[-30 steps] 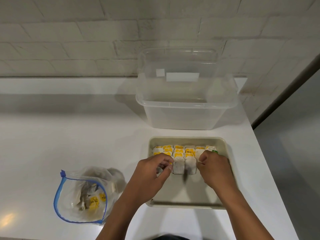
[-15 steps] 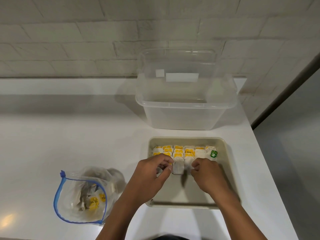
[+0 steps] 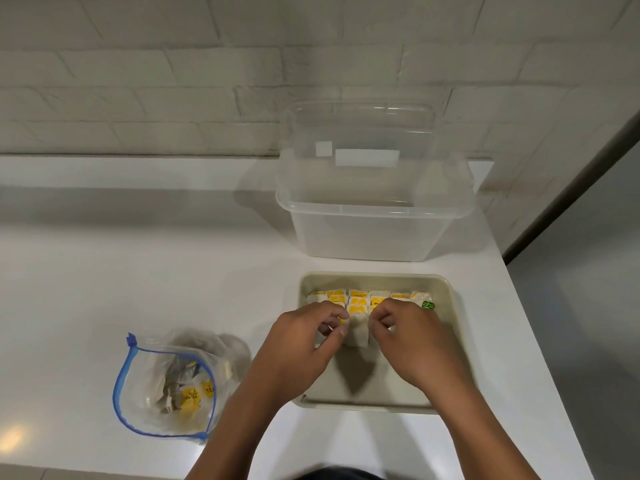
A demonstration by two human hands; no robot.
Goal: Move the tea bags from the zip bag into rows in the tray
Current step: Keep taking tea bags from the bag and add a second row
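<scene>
While our left hand [image 3: 304,344] and right hand [image 3: 412,341] pinch tea bags [image 3: 358,332] into line in the tray [image 3: 446,341] at lower centre, more wait in the zip bag [image 3: 166,386], lower left

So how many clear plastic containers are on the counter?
2: the clear tub behind the tray, and the zip bag at front left.

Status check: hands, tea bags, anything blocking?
Left hand and right hand both over tray, fingers curled at tea bag rows. Zip bag open, bags left inside. Nothing blocking.
</scene>
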